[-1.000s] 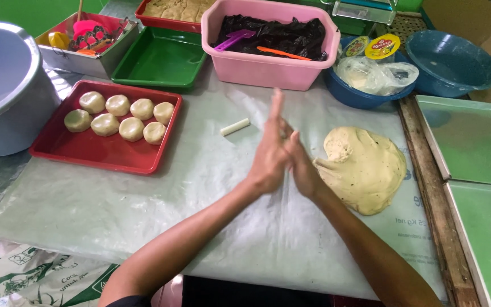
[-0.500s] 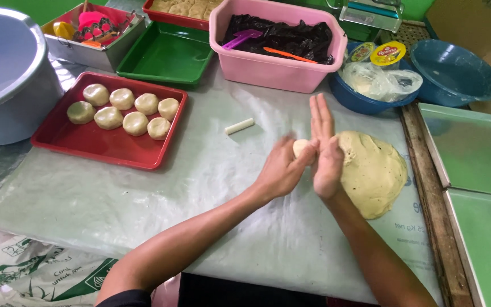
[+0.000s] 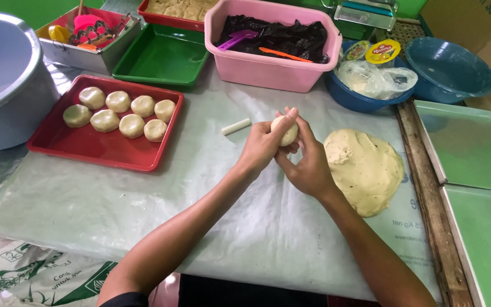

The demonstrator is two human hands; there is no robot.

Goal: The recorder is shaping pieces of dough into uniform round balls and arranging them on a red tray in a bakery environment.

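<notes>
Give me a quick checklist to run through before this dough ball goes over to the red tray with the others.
1. Ball held securely: ok. The dough ball sits between the left hand and the right hand, above the table.
2. Ball shape: cannot tell. The fingers cover most of it.
3. Space on the red tray: ok. The seven shaped pieces fill only the far part; the near half is bare.
4. Path to the tray: ok. Only a small white stick lies on the plastic sheet between.
5. More dough ready: ok. The big dough mass lies just right of the hands.
</notes>
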